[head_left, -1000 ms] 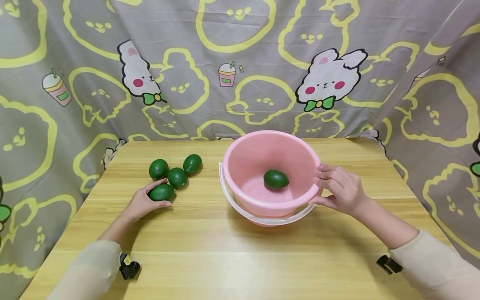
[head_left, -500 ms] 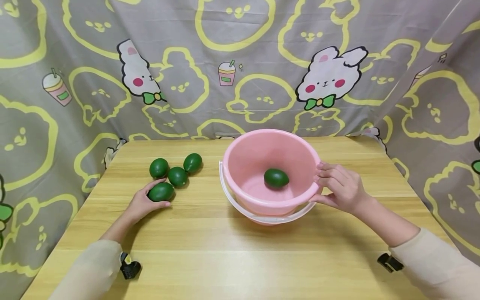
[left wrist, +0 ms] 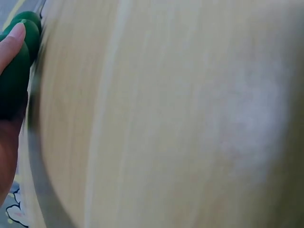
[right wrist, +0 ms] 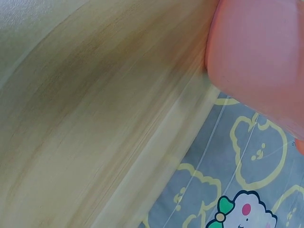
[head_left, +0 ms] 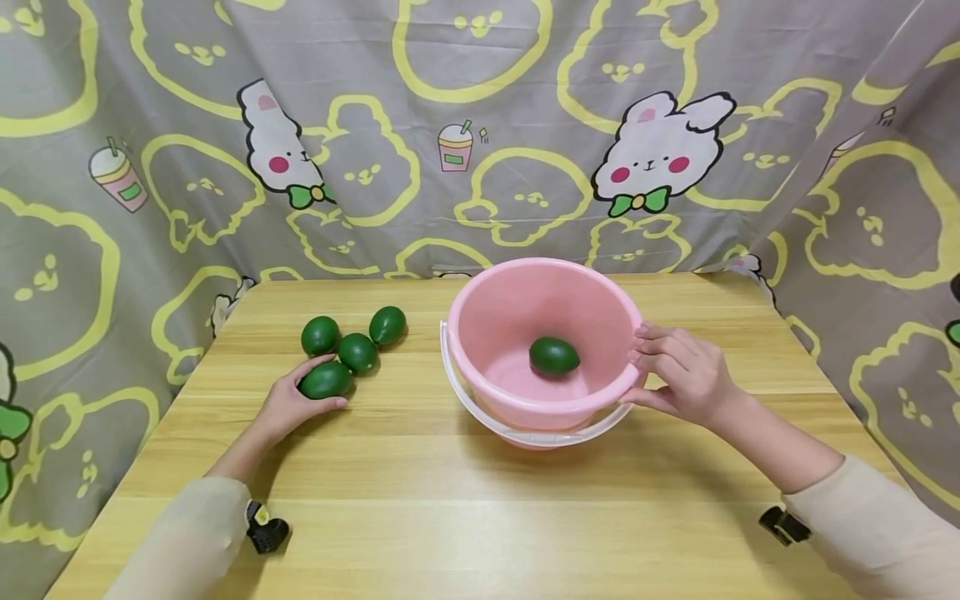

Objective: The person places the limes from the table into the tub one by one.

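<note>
1. Head view, change: shows next to no shift against a second ago; keeps left hand [head_left: 296, 404] clamped round held fruit [head_left: 326, 380], green, near the desk's left edge.
2. Head view, meaning: reads as a grasp taken, lift not begun (judgement). Can't tell if pressed onto the wood. Leaves three loose fruits [head_left: 358, 353] just beyond, toward the desk's far-left corner.
3. Head view, other side: pinches the rim of pink bucket [head_left: 547, 407] with right hand [head_left: 686, 375], probably steadying. Stands right of centre, toward the desk's far edge, with inside fruit [head_left: 554, 357] on its floor and white handle [head_left: 528, 437] down in front.
4. Left wrist view: confirms thumb on held fruit, more green behind; mostly bare, blurry wood otherwise.
5. Right wrist view: catches bucket side only; can't tell the grip from here.
6. Surface and room: uses pale wood-grain desk [head_left: 420, 517], hemmed by grey cartoon-print cloth [head_left: 517, 83] behind the far edge and along both sides.
</note>
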{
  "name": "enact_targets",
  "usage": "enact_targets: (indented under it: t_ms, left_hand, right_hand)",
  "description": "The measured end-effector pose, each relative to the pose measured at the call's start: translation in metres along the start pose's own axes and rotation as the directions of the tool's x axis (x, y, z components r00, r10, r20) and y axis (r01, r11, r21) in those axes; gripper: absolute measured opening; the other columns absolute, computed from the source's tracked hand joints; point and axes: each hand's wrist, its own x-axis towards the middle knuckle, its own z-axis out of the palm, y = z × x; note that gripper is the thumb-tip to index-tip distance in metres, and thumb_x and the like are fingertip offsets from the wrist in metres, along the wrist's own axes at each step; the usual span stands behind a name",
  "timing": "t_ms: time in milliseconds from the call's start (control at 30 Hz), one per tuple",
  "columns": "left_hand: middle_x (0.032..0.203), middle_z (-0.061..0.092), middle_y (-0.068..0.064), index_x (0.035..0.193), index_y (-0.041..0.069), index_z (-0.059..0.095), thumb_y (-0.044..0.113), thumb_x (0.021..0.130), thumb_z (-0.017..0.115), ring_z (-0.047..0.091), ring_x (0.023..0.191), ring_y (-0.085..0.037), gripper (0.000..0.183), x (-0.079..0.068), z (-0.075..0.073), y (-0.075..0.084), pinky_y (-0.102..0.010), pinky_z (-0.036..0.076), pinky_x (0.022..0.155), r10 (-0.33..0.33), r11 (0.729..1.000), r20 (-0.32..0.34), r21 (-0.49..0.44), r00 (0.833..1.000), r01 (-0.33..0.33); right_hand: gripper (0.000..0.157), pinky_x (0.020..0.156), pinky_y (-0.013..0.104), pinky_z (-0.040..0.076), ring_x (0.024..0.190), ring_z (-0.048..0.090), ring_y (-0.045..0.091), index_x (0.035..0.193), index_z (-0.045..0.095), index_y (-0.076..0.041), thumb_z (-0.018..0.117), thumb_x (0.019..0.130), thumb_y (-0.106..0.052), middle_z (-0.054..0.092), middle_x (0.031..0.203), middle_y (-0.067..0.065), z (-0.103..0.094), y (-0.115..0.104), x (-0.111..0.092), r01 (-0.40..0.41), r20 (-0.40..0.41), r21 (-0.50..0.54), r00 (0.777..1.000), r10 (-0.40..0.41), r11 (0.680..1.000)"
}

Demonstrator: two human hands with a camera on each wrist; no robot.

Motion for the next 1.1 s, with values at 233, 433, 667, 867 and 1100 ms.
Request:
enact_targets:
  t_ms: [233,433,667,867,1100]
  left_hand:
    - [0.146,0.036,-0.02,0.143,0.018,0.041,0.027,0.074,0.082,0.044,0.121,-0.041,0.08,-0.002,-0.002,0.004,-0.054,0.038,0.094,0.013,1.0,0.027,-0.007,1.0,-0.013]
    - [0.145,0.036,-0.021,0.143,0.016,0.04,0.025,0.075,0.081,0.043,0.12,-0.041,0.08,-0.003,-0.003,0.008,-0.055,0.038,0.094,0.028,1.0,0.041,-0.007,0.999,-0.028]
    - [0.145,0.037,-0.021,0.144,0.017,0.04,0.024,0.075,0.081,0.044,0.119,-0.04,0.08,-0.004,-0.002,0.011,-0.054,0.038,0.094,0.032,0.999,0.044,-0.016,0.999,-0.031]
    - [0.141,0.04,-0.022,0.144,0.019,0.04,0.024,0.076,0.08,0.045,0.118,-0.04,0.079,-0.005,-0.004,0.017,-0.053,0.04,0.092,0.032,0.999,0.041,-0.009,0.999,-0.031]
    - [0.138,0.043,-0.022,0.143,0.02,0.042,0.022,0.076,0.08,0.048,0.114,-0.039,0.077,-0.005,-0.003,0.025,-0.051,0.041,0.09,0.068,0.998,0.043,0.003,0.997,-0.068]
  right_hand:
    - [0.056,0.053,0.043,0.05,0.062,0.062,0.032,0.067,0.06,0.001,0.059,0.088,-0.051,0.063,0.066,0.016,-0.001,0.0,-0.001,0.003,0.006,-0.002,1.0,-0.003,1.0]
    - [0.056,0.053,0.044,0.05,0.062,0.062,0.032,0.067,0.061,0.001,0.059,0.088,-0.051,0.063,0.065,0.016,-0.001,0.0,-0.001,0.007,0.012,-0.003,1.0,-0.007,1.0]
    - [0.056,0.053,0.043,0.05,0.062,0.062,0.031,0.067,0.061,0.001,0.059,0.088,-0.051,0.064,0.066,0.015,-0.002,0.0,-0.001,0.014,0.019,-0.004,1.0,-0.014,1.0]
    - [0.056,0.053,0.044,0.05,0.062,0.062,0.031,0.066,0.061,0.001,0.059,0.088,-0.051,0.064,0.066,0.016,-0.002,0.001,0.0,0.016,0.022,-0.001,1.0,-0.016,1.0]
    - [0.057,0.051,0.043,0.05,0.063,0.062,0.031,0.066,0.061,0.001,0.059,0.088,-0.051,0.063,0.066,0.015,-0.001,0.0,0.001,0.016,0.022,0.003,1.0,-0.016,1.0]
